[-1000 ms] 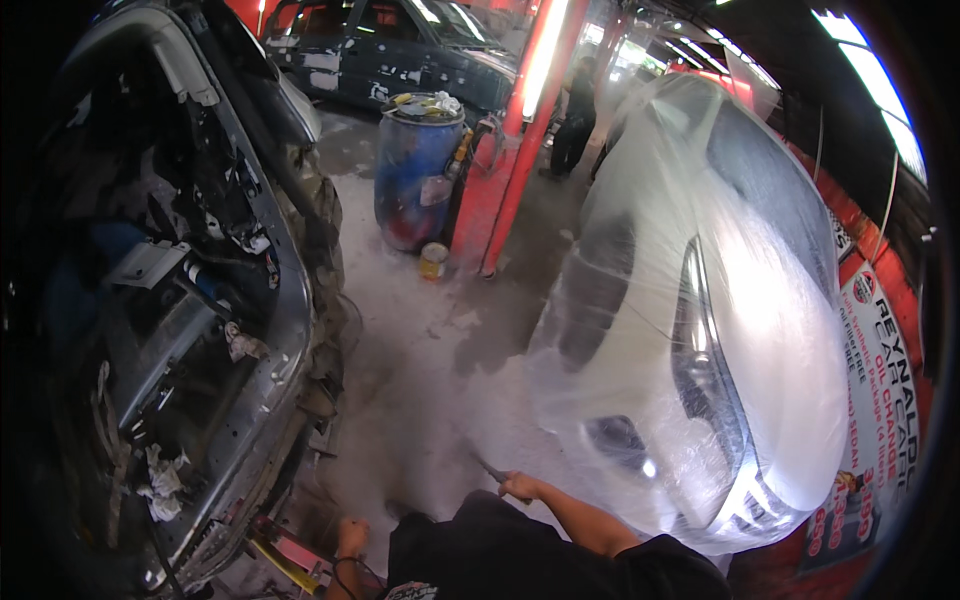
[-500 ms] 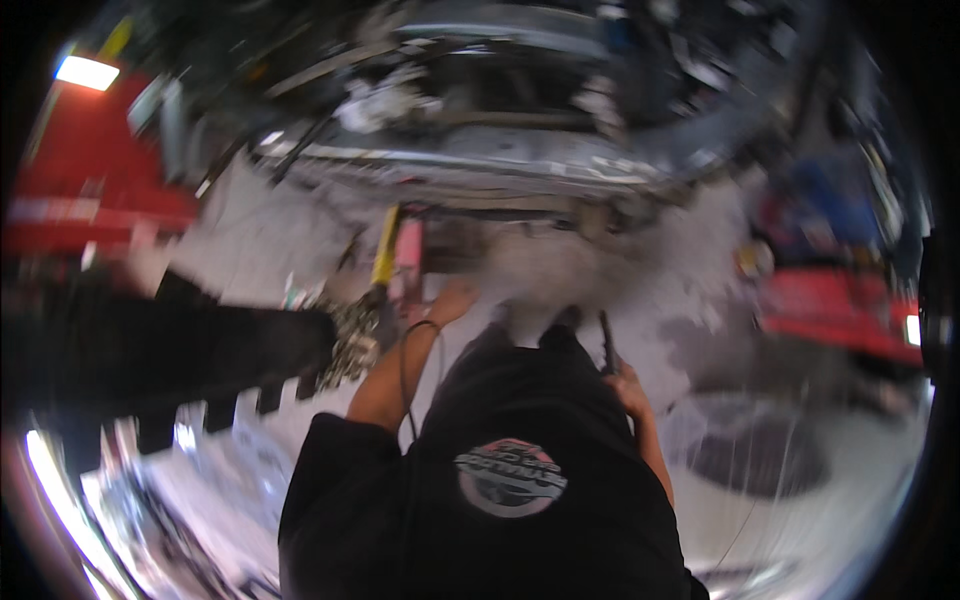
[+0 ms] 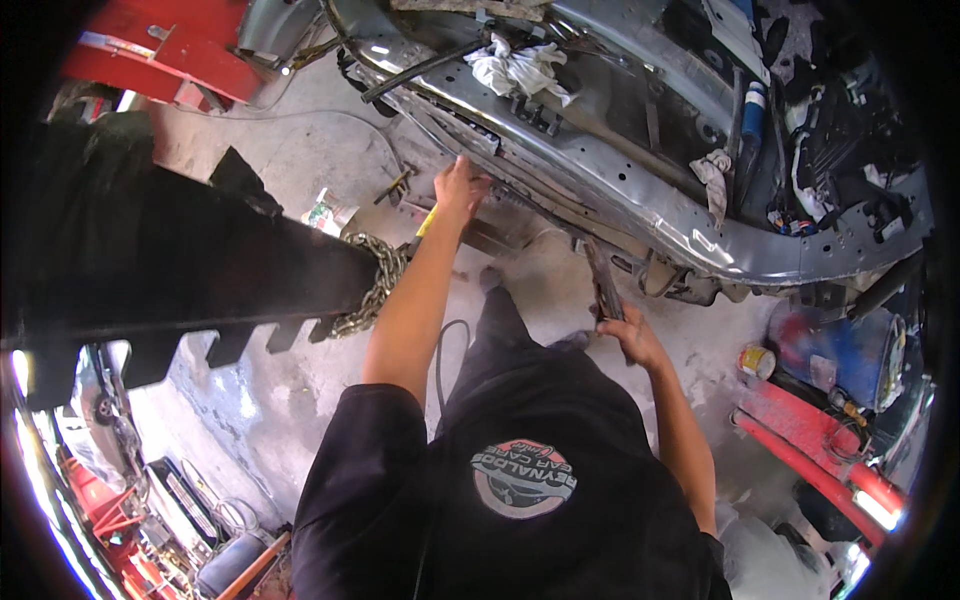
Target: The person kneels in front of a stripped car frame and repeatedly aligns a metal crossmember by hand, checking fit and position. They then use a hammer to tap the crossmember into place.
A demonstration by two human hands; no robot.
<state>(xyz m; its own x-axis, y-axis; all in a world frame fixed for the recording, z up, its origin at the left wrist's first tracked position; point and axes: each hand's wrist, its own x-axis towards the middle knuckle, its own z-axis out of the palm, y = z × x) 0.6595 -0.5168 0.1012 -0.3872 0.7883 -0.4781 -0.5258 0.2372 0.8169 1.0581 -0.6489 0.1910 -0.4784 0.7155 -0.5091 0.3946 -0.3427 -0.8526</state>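
I look down over my black shirt at a stripped silver car body (image 3: pixel 640 190). My left hand (image 3: pixel 460 185) reaches up to the lower edge of its frame rail and touches it. Its fingers are partly hidden against the metal. A yellow handle (image 3: pixel 428 222) shows just below that wrist. My right hand (image 3: pixel 628 335) is closed around the lower end of a long flat metal tool (image 3: pixel 603 280), whose tip points up at the rail's underside.
A heavy chain (image 3: pixel 375 285) hangs from a black toothed beam (image 3: pixel 180 260) on the left. A white rag (image 3: pixel 515 65) lies on the body. At the right stand a blue drum (image 3: pixel 850 350), a small yellow can (image 3: pixel 757 360) and a red lift arm (image 3: pixel 810 470).
The view swung from a plastic-covered car down to the stripped body. My left hand has risen to the frame rail, and my right hand still holds the metal tool.
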